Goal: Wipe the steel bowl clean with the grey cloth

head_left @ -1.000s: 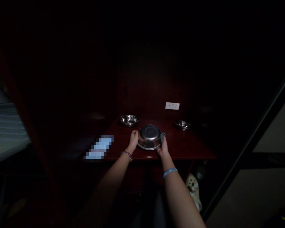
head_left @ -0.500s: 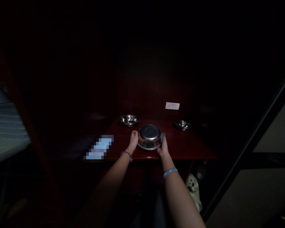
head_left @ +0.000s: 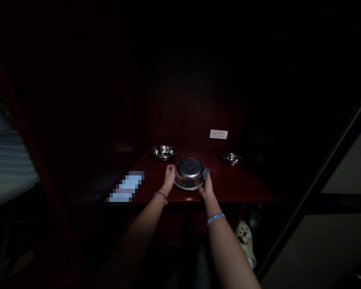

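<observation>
Between my hands is a shiny metal bowl (head_left: pixel 189 173), turned upside down with its base up and its rim toward the desk. My left hand (head_left: pixel 169 177) is closed on the bowl's left edge. At the right side, my right hand (head_left: pixel 207 186) grips the bowl with a grey-green cloth (head_left: pixel 206 173) pressed between fingers and metal. Most fingertips are hidden behind or under the bowl. Farther back, another metal bowl (head_left: pixel 164 152) stands upright on the left, and a smaller metal bowl (head_left: pixel 232 158) stands upright on the right.
The dark red desk (head_left: pixel 237 188) carries the bowls. A white wall socket (head_left: pixel 218 134) sits on the back panel. A blurred-out bright rectangle (head_left: pixel 126 188) lies at the desk's left. Below right is a pale clog (head_left: pixel 245 241); striped bedding (head_left: pixel 9 160) shows far left.
</observation>
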